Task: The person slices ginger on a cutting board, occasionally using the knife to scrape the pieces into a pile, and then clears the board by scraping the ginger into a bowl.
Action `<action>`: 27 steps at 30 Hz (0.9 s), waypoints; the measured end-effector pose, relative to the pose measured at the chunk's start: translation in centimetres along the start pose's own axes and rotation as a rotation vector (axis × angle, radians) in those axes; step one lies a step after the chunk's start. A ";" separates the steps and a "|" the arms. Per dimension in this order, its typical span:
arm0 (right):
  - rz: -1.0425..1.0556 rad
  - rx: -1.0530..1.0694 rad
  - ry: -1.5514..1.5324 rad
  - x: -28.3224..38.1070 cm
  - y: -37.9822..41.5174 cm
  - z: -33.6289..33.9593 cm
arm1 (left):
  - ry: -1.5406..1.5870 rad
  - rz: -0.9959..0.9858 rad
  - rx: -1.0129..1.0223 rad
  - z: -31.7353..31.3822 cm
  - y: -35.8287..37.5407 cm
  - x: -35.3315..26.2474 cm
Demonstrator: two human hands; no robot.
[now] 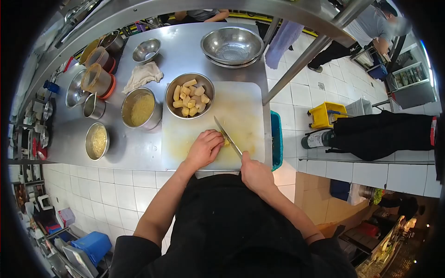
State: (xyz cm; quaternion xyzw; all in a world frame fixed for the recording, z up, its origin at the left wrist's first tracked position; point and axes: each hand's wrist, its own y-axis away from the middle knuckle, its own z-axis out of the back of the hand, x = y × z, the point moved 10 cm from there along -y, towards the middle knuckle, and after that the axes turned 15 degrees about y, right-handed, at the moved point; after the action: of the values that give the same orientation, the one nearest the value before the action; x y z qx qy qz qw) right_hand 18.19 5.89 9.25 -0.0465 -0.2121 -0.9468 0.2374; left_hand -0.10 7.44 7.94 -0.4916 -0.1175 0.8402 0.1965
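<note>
On the white cutting board, my left hand is closed with its fingertips curled on a small yellow piece of food. My right hand grips the handle of a knife, whose blade points up and to the left, right beside the left fingertips. Part of the yellow piece is hidden by the fingers and the blade. Past the left hand, at the board's upper left corner, a steel bowl holds several peeled, pale yellow pieces. Thin yellow bits lie around the knife.
Left of the board stand a pot of shredded food, a smaller bowl and a cloth. Large steel bowls sit at the back. A teal bin is beside the table. Another person stands at the upper right.
</note>
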 end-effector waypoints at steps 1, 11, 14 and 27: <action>0.006 -0.021 0.006 0.1 0.1 0.4 | -0.011 -0.025 0.042 -0.4 -0.1 -0.2; 0.008 0.158 0.082 0.5 3.0 4.1 | -0.018 -0.068 0.151 -1.2 -0.2 0.4; 0.029 0.075 0.078 0.6 2.3 3.0 | -0.029 -0.067 0.148 -1.0 -0.2 0.2; -0.001 0.113 0.089 0.5 -0.3 0.4 | -0.021 -0.109 0.169 -1.1 -0.1 0.4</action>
State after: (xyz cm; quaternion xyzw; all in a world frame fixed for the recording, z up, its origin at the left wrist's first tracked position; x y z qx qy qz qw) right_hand 17.62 6.02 9.58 0.0091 -0.2545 -0.9346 0.2482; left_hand 0.73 7.68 7.08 -0.4573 -0.0751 0.8403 0.2815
